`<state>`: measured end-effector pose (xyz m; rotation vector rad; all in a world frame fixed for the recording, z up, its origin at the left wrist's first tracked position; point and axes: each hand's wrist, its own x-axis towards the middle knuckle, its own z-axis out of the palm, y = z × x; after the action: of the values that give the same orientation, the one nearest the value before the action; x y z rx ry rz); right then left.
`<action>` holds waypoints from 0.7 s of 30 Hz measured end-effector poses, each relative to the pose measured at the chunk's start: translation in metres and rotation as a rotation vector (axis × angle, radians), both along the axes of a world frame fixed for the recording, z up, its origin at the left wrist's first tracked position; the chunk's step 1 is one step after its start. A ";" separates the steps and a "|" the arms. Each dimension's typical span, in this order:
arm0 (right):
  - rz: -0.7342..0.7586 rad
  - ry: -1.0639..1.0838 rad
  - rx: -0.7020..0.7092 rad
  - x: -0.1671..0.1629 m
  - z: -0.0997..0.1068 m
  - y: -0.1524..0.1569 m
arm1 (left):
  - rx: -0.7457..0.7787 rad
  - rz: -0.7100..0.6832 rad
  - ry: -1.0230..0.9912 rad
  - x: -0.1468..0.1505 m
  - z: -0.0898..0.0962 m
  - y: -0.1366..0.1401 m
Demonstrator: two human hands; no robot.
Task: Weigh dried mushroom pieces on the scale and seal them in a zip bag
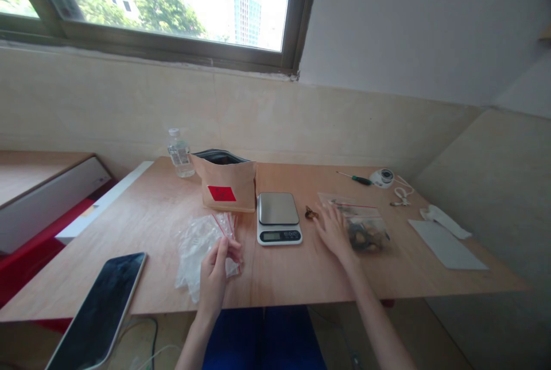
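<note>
My left hand (pixel 217 264) is closed in a pinch at the right edge of a heap of clear zip bags (pixel 193 246) with red strips, and appears to grip one of them. With fingers spread, my right hand (pixel 333 229) lies over the left part of another zip bag (pixel 372 218), which contains dark coiled items (pixel 364 237) that I cannot make out well. Just left of its fingertips is a small brown, tangled-looking piece (pixel 310 213). Between both hands stands a kitchen scale (pixel 279 209), nothing on its steel plate.
An open brown paper pouch (pixel 228 180) with a red label stands behind the bags, beside a water bottle (pixel 179 155). A phone (pixel 101 307) is at front left. At right are a screwdriver (pixel 359 179), a white camera (pixel 382 178) with cable, and a white sheet (pixel 447 246).
</note>
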<state>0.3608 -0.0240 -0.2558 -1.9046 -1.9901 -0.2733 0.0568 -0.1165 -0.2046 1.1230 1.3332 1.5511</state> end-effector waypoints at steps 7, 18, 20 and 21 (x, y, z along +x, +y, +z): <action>0.093 0.101 -0.038 -0.027 0.004 0.023 | 0.033 -0.033 0.088 -0.018 0.001 -0.001; 0.317 0.484 0.005 -0.063 0.036 0.003 | 0.274 0.223 0.475 -0.036 0.048 0.032; 0.314 0.561 0.012 -0.058 0.028 -0.015 | 0.435 0.251 0.640 -0.041 0.074 0.056; 0.306 0.594 0.010 -0.055 0.022 -0.024 | 0.476 0.234 0.741 -0.043 0.086 0.070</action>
<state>0.3056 -0.0481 -0.2334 -1.4172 -1.8075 0.3280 0.0134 -0.0465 -0.1185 2.0400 1.6449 1.7523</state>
